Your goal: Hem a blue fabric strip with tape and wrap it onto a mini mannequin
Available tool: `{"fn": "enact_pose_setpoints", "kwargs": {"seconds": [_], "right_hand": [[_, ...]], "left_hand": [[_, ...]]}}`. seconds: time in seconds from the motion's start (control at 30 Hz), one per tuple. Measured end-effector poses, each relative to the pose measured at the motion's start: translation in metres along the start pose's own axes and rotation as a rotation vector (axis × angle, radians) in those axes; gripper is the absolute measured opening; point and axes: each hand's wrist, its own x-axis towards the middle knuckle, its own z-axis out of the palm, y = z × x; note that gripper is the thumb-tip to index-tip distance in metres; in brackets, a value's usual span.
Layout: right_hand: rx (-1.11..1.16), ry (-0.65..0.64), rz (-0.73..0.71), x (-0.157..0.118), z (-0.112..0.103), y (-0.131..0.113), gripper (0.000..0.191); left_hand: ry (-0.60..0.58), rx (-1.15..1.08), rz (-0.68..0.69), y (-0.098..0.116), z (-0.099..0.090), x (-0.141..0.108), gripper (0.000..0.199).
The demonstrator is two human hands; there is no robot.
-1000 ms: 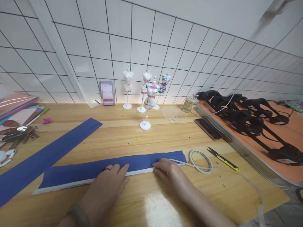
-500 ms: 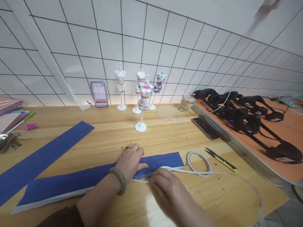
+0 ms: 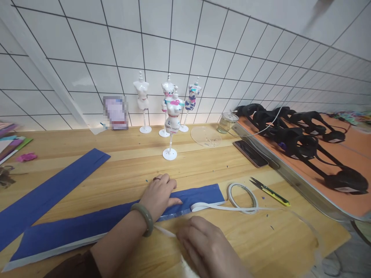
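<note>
My left hand point(image 3: 159, 197), with its thumb stretched out and its fingers bent over the far edge, presses on a long blue strip point(image 3: 81, 224) that looks like paper or thin fabric. A white band point(image 3: 55, 253) runs along the strip's near edge, partly hidden by my left forearm. Just below the strip, my right hand point(image 3: 203, 243) pinches a thin white tape strip point(image 3: 164, 231), which stretches back toward my left wrist. Another loop of white tape point(image 3: 199, 206) rests on the blue strip's right end, beside the narrow tape roll point(image 3: 243, 197).
Yellow thread snips point(image 3: 271, 192) and a phone point(image 3: 251, 153) lie at the right. Small mannequins point(image 3: 171, 119) stand behind, near a lidded glass jar point(image 3: 227, 122) and a clear disc point(image 3: 205, 137). A second blue strip point(image 3: 58, 181) lies left. Black strapped devices point(image 3: 304, 146) occupy an orange surface.
My right hand has moved slightly down and left, away from the blue strip's edge, drawing the white tape strip with it. My left hand stays pressed down. The view has shifted slightly.
</note>
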Motion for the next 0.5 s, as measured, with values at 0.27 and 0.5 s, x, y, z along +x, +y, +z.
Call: {"fn": "enact_pose_setpoints", "kwargs": {"seconds": [0.27, 0.5], "right_hand": [[0.107, -0.045, 0.310, 0.014, 0.005, 0.020, 0.018], [0.102, -0.009, 0.377, 0.017, 0.005, 0.022, 0.016]], "left_hand": [[-0.046, -0.073, 0.042, 0.002, 0.001, 0.014, 0.023], [-0.096, -0.127, 0.088, -0.001, 0.003, 0.023, 0.019]]}}
